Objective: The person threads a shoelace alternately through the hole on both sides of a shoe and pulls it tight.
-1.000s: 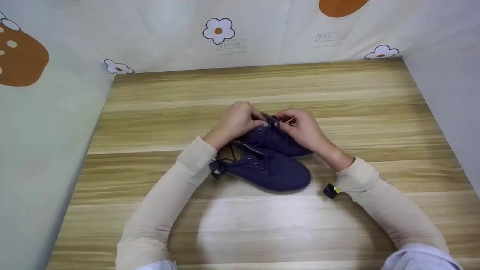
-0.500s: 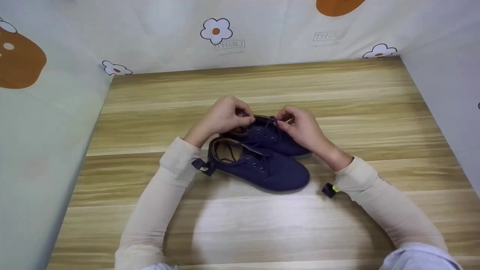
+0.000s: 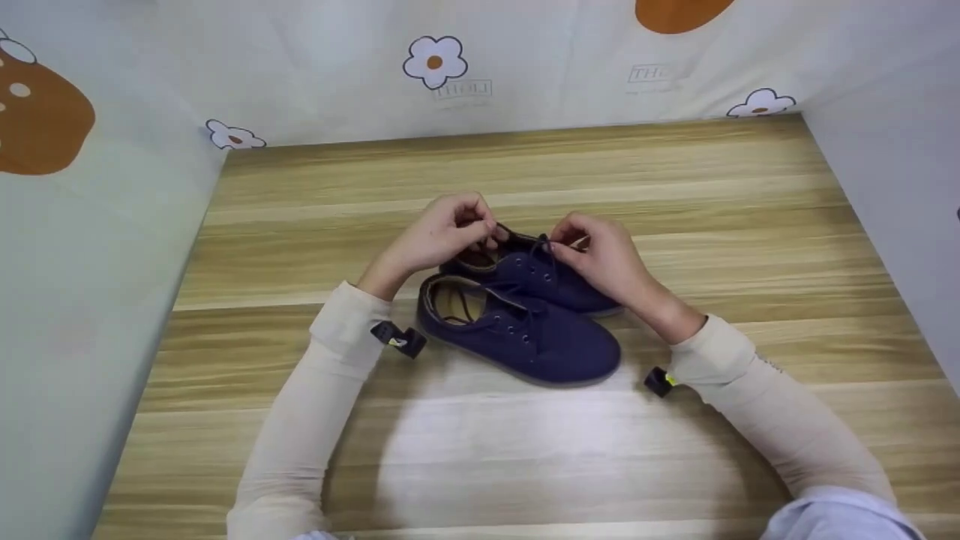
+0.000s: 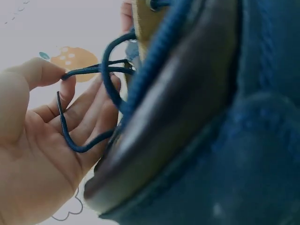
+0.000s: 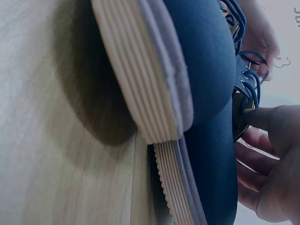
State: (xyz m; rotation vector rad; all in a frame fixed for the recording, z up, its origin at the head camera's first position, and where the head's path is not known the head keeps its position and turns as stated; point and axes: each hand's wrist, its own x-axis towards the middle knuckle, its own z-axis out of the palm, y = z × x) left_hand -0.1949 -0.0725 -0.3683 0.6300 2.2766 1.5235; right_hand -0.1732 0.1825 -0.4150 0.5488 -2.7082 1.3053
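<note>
Two navy lace-up shoes lie side by side, toes to the right: the near shoe (image 3: 555,345) and the far shoe (image 3: 574,289). My left hand (image 3: 442,229) is above the far shoe's heel opening. In the left wrist view its thumb and index finger pinch a dark blue shoelace (image 4: 86,71), drawn out from the shoe; a loose lace end hangs by the palm. My right hand (image 3: 604,247) is at the far shoe's lacing, its thumb and index finger pinching the shoe at the tongue's edge (image 5: 240,119). The exact spot between those fingers is partly hidden.
The shoes lie on a wood-grain table (image 3: 510,465). A pale printed sheet (image 3: 337,67) with flowers and orange shapes stands along the back and sides. The near shoe's laces (image 3: 469,304) trail into its opening. Small black cameras (image 3: 401,341) sit on both wrists.
My left hand has moved left from the lacing toward the heel, drawing a lace out. The near shoe's opening has come into view. My right hand has stayed almost where it was.
</note>
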